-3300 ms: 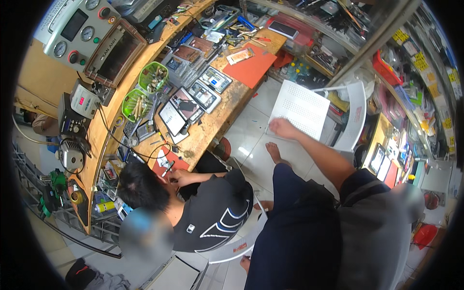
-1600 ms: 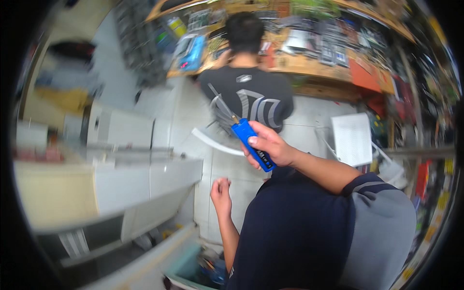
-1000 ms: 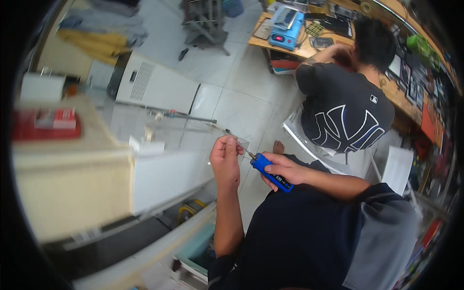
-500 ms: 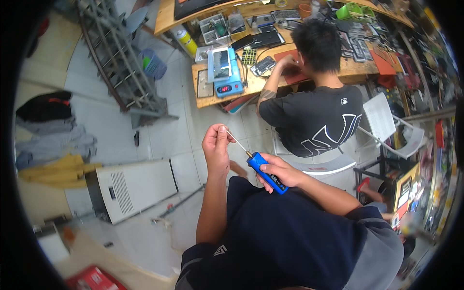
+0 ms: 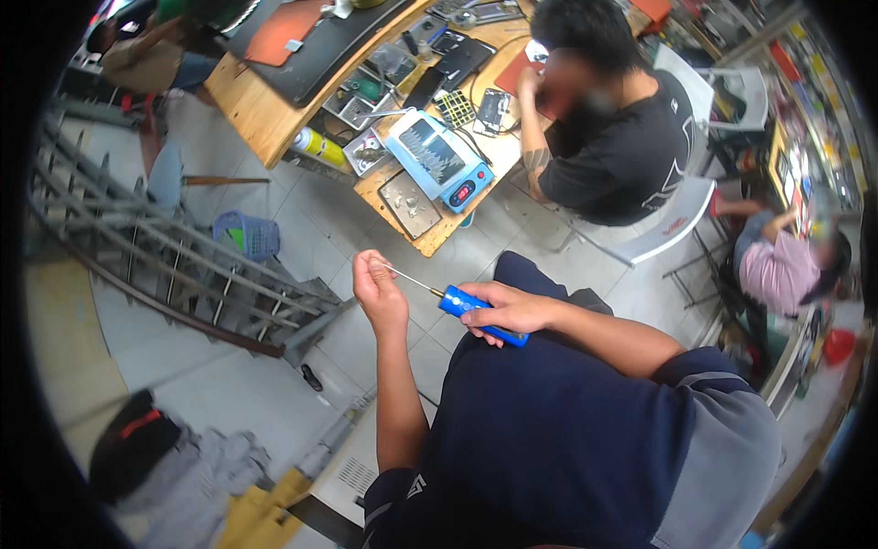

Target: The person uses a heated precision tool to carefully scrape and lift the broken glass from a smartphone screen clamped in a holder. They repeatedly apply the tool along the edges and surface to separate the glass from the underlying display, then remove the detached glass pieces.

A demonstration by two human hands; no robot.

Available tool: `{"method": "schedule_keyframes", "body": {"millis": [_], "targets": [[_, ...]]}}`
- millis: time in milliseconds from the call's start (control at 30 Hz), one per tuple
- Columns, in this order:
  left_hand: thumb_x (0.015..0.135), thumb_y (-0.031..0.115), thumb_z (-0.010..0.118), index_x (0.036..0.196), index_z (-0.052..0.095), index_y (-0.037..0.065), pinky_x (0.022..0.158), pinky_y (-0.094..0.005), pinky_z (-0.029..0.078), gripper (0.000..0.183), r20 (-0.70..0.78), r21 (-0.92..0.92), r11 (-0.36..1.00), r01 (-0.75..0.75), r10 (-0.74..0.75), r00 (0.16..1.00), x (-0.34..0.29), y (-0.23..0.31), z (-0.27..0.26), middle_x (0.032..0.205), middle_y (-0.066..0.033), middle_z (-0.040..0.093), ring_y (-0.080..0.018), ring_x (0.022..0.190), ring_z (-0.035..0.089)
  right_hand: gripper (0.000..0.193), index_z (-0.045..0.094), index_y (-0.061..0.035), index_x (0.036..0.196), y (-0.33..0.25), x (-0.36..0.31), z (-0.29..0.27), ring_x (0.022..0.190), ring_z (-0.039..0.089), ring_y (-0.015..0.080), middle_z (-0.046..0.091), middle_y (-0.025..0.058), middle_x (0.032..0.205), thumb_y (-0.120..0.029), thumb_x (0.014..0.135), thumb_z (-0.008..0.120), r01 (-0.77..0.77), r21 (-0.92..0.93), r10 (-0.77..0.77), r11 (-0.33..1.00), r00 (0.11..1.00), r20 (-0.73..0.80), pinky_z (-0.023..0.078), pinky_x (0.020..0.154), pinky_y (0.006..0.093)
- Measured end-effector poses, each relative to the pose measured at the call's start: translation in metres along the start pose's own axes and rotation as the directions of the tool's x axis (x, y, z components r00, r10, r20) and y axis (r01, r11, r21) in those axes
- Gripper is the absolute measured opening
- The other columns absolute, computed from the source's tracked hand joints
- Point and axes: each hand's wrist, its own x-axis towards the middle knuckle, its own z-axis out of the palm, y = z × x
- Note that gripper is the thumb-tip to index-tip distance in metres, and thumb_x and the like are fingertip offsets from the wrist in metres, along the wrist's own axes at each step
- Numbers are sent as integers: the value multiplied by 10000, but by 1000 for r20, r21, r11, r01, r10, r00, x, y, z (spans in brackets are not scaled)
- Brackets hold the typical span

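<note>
Both hands sit a little further left in the head view than half a second ago, and the thin rod [image 5: 412,278] between them has tipped to a flatter slant. Nearest the person's navy shirt [image 5: 558,393] is the right hand [image 5: 512,309], its grip wrapped around a blue handheld device [image 5: 459,302], fingers curled over and under it. From where I stand, the device's long axis runs forward and to the person's left, and the rod carries on from its nose through a small brass collar [image 5: 436,293] in nearly the same line. At the end of that line the left hand [image 5: 380,293] has its fingertips pinched together on the rod, hiding its tip. So the device lies to the right of the left grip and slightly nearer the shirt: the right hand has the body, the left only the far end. All this hangs in the air, well apart from the bench [image 5: 434,240], whose corner juts this way beyond the hands. On that stands a light-blue box [image 5: 465,188] with a flat panel on top; past it sits a co-worker [image 5: 631,169], head bent.
</note>
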Motion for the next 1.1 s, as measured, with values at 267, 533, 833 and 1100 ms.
{"method": "schedule_keyframes", "body": {"millis": [267,533,833,1100], "targets": [[1151,269,468,1044,524,85,753,-324,489,220,125,-349,903,252,-222,967,126,-60,8,893,-8,482,-129,851,510,393,553,27,1205,-36,100,-26,621,671,253,677,141,816,-245,957,693,81,-375,-199,923,937,-287,550,617,393],[1105,226,528,1054,554,110,744,-315,477,130,111,-182,853,489,-477,872,231,-104,-30,887,16,480,-127,879,537,391,523,-20,1197,-47,138,-45,924,674,435,665,233,1003,-177,903,728,-113,-471,-283,875,671,-686,554,774,497],[1083,182,567,1002,611,11,909,-389,457,194,659,276,891,-361,98,746,305,-141,45,994,-115,581,-259,966,554,745,493,30,1442,-34,206,-108,1053,699,379,571,221,1295,-78,787,833,-554,-613,-566,564,281,-775,633,774,426],[1066,249,579,1341,696,149,1212,-529,247,315,864,146,768,-624,209,459,328,-167,72,1522,-206,466,-402,1434,372,654,547,-17,1401,-50,210,-117,987,720,349,580,202,1259,-55,796,794,-553,-628,-580,547,290,-761,608,702,431]]}}
